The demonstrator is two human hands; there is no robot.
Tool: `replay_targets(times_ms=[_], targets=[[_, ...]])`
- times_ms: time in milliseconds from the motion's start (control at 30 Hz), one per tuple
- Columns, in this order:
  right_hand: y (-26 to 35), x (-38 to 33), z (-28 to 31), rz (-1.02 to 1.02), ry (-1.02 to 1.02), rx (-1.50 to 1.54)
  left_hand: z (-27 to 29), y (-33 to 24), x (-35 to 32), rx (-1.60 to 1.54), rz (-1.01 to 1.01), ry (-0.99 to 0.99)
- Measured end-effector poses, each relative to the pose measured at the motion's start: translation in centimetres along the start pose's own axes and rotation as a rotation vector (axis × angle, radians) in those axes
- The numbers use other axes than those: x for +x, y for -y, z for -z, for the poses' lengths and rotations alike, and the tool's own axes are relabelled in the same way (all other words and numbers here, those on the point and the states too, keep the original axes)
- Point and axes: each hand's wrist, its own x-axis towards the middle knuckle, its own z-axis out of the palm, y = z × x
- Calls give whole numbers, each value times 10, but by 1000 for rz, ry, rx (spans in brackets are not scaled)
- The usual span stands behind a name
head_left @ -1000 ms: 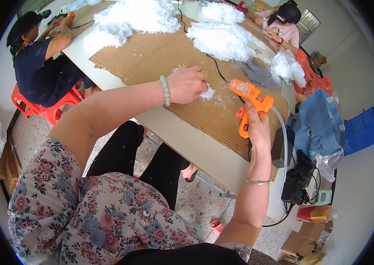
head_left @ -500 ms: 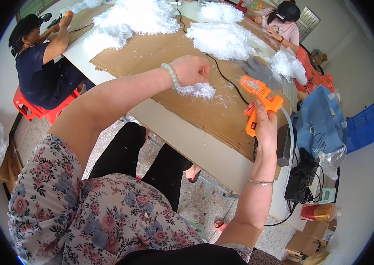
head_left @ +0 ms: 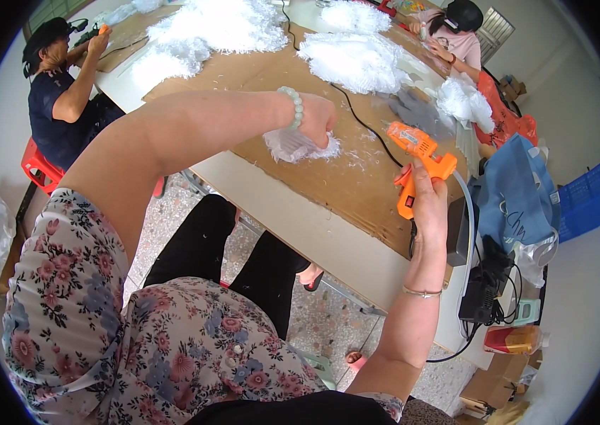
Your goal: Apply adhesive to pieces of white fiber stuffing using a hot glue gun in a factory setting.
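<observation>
A white fringed piece of plastic-like material [head_left: 291, 146] lies near the front of the brown cardboard sheet [head_left: 367, 195]. My left hand [head_left: 319, 120], with a pale beaded bracelet at the wrist, reaches over it. Its fingers are closed, and the tips meet the piece's right edge; the exact pinch is partly hidden. In my right hand [head_left: 429, 198] is an orange hot glue gun [head_left: 413, 152], gripped by its handle above the right side of the cardboard. Its nozzle end points up and to the left, apart from the fringed piece.
Fluffy white heaps [head_left: 353, 62] cover the far part of the table. A black cord crosses the cardboard beside a grey glove-like item [head_left: 420, 112]. A blue bag [head_left: 516, 188] and a black power adapter [head_left: 480, 301] are at the right. Two other people sit at the table's far corners.
My left hand has come down and slightly right onto the fringed piece, which has shifted left and shows more of its surface. The glue gun has hardly moved.
</observation>
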Motion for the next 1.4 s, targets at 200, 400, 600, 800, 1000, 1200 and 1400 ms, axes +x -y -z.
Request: replay_targets(times_ms=[200, 400, 600, 800, 1000, 1200, 1400], targets=[[-1, -2, 1, -12, 3, 11, 4, 4, -9, -144, -61, -40], [-1, -7, 0, 38, 25, 35, 19, 19, -38, -705, -100, -380], [-3, -10, -1, 9, 49, -31, 19, 31, -73, -1181, -79, -637], [-12, -7, -3, -4, 46, -27, -14, 43, -96, -768, -472, -798], [-22, -4, 0, -29, 67, -45, -35, 51, -117, -202, -512, -872], [-24, -5, 1, -38, 74, -20, -32, 47, -122, -81, -613, -997], [-19, -7, 4, -93, 103, -94, -23, 48, -123, -589, -220, -1097]])
